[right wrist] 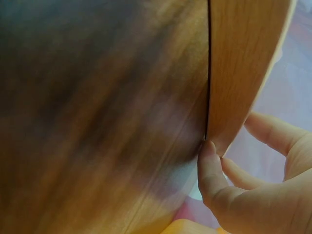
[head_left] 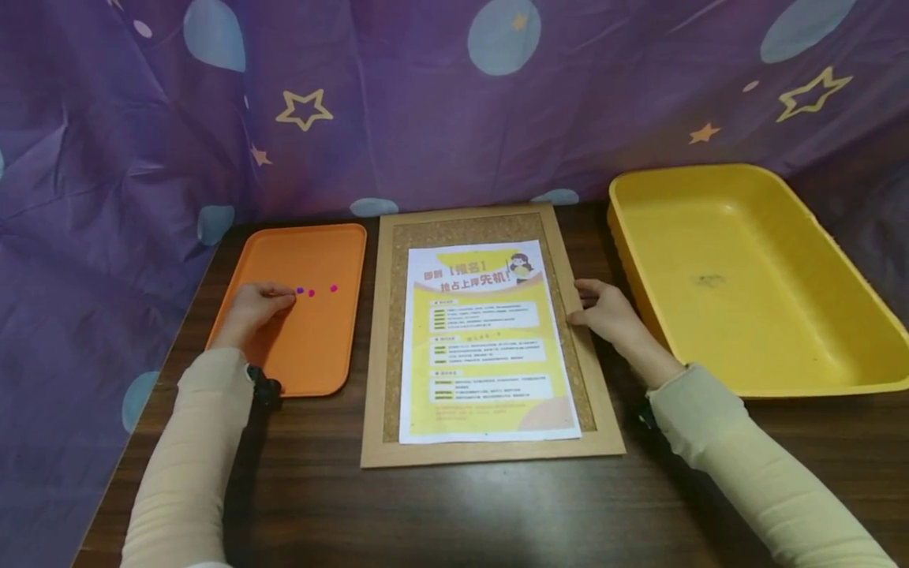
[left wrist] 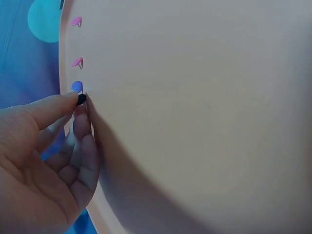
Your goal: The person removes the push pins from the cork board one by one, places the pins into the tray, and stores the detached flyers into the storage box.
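Observation:
On the orange tray (head_left: pixel 312 355), my left hand (head_left: pixel 248 312) pinches a black thumbtack (left wrist: pixel 81 99) between thumb and fingertip. Beside it on the tray lie a blue thumbtack (left wrist: pixel 77 87) and two pink ones, the farthest pink thumbtack (head_left: pixel 334 289) standing a little apart. In the middle lies a wood-framed corkboard (head_left: pixel 493 451) with a yellow and white poster (head_left: pixel 490 339) on it. My right hand (head_left: pixel 611 312) holds the corkboard's right edge, its thumb and fingers spread around the wooden rail, as the right wrist view shows up close.
A deep yellow tub (head_left: pixel 746 315) stands at the right, close beside my right hand. Behind the dark wooden table (head_left: pixel 305 489) hangs a purple curtain (head_left: pixel 405 102) with stars and planets. It also hangs along the table's left side.

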`<state>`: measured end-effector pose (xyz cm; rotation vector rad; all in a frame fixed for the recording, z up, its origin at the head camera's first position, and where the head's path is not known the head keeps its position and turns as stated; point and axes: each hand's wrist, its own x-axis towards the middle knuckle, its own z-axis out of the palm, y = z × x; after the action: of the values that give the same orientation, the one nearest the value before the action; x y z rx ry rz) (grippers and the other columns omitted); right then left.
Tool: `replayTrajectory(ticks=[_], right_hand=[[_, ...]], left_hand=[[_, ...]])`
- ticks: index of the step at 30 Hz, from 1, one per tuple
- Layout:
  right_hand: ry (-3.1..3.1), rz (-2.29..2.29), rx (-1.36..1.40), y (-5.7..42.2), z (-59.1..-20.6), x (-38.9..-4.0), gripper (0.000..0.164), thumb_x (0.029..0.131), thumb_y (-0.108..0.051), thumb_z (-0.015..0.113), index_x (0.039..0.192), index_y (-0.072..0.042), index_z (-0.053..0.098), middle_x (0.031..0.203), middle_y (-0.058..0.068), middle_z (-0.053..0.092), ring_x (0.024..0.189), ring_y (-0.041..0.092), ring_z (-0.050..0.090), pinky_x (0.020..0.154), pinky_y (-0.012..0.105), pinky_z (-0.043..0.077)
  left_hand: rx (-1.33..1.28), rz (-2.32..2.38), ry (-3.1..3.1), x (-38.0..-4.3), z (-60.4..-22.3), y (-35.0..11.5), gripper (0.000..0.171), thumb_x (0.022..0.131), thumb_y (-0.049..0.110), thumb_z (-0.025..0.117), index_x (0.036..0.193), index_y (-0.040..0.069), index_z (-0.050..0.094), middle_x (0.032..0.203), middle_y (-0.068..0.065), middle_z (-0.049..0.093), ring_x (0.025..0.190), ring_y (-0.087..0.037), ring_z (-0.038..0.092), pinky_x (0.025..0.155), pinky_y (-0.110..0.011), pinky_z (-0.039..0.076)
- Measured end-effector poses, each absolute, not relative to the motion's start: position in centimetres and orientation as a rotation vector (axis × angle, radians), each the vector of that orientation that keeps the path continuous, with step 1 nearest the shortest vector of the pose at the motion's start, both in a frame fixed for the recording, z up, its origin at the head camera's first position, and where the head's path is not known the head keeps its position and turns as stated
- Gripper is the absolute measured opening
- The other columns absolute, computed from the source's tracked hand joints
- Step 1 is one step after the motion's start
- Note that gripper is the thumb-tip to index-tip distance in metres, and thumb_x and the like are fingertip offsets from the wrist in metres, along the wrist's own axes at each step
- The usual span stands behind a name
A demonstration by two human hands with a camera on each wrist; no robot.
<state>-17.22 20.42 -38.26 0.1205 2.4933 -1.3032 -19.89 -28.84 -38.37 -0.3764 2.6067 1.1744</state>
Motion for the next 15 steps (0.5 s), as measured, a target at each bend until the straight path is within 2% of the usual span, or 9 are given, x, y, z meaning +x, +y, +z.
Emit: replayTrajectory(ticks=[7, 12, 15], right_hand=[[2.491, -1.304, 0.126, 20.3, -38.3, -17.2, 0.070, 0.088, -0.003, 0.059, 0.146, 0.011, 0.022, 0.143, 0.035, 0.035, 0.128, 0.044, 0.040, 0.102, 0.051, 0.041], [2.478, -1.304, 0.133, 20.3, -38.4, -17.2, 0.069, 0.089, -0.003, 0.057, 0.147, 0.010, 0.022, 0.143, 0.033, 0.035, 0.128, 0.043, 0.040, 0.103, 0.051, 0.041], [2.482, -1.299, 0.134, 20.3, -38.2, -17.2, 0.067, 0.090, -0.003, 0.054, 0.147, 0.010, 0.021, 0.143, 0.034, 0.034, 0.129, 0.044, 0.039, 0.103, 0.052, 0.041]], left_hand=[[-0.392, 1.183, 2.656, -19.8, -38.2, -28.8, 0.038, 0.098, 0.017, 0.051, 0.124, -0.009, 0.055, 0.088, 0.001, 0.059, 0.065, 0.000, 0.050, 0.061, -0.014, 0.044], [-0.399, 1.287, 2.692, -19.6, -37.2, -28.1, 0.043, 0.099, 0.023, 0.048, 0.128, -0.008, 0.051, 0.107, -0.016, 0.061, 0.063, 0.003, 0.054, 0.062, -0.016, 0.048], [-0.377, 1.308, 2.721, -19.4, -36.2, -27.0, 0.044, 0.099, 0.026, 0.046, 0.129, -0.006, 0.051, 0.116, -0.022, 0.058, 0.069, -0.003, 0.060, 0.065, -0.020, 0.052]])
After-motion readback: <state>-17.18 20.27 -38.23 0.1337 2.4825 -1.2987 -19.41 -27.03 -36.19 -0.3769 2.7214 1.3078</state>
